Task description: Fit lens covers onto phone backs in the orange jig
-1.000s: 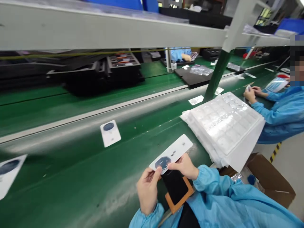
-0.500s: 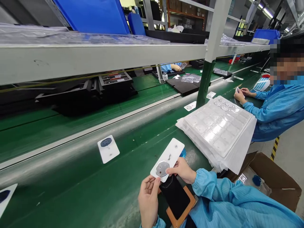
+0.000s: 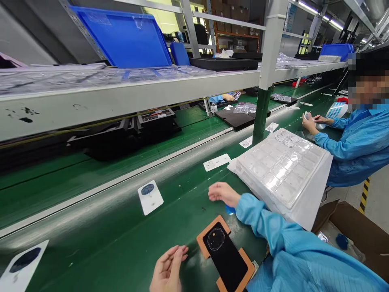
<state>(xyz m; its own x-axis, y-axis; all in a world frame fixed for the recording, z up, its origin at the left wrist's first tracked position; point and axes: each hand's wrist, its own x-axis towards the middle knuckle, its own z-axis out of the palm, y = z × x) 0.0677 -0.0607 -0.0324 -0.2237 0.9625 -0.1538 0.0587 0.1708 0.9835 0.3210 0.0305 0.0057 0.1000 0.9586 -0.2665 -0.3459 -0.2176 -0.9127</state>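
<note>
Where the green counter [image 3: 100,243] spreads from the lower left, a first white card [image 3: 15,280] bearing a dark disc [image 3: 25,260] lies partly outside the view. Above the counter runs a white shelf [image 3: 121,99], on which a blue tray [image 3: 121,38] leans tilted. A second white card [image 3: 154,204] with a similar disc rests well apart from the first. My left hand [image 3: 168,267] enters from the lower border, fingers half curled, thumb close to the forefinger; whether their tips meet I cannot tell. Just to its right, a black panel [image 3: 226,261] marked with a round outline lies flat in an orange frame [image 3: 248,260] on the counter. A third white card [image 3: 223,160], narrow and long, lies farther back. Between it and the frame hovers my right hand [image 3: 224,194], fingers loosely extended leftward, with a small blue piece [image 3: 230,210] showing below the wrist. Next stands a green-and-white post [image 3: 261,113], then a stack of clear trays [image 3: 281,166] with round pieces in its far cells. At far right, a co-worker [image 3: 355,146] in blue handles a small pale item, and a cardboard box [image 3: 358,221] sits below, near my sleeve.
</note>
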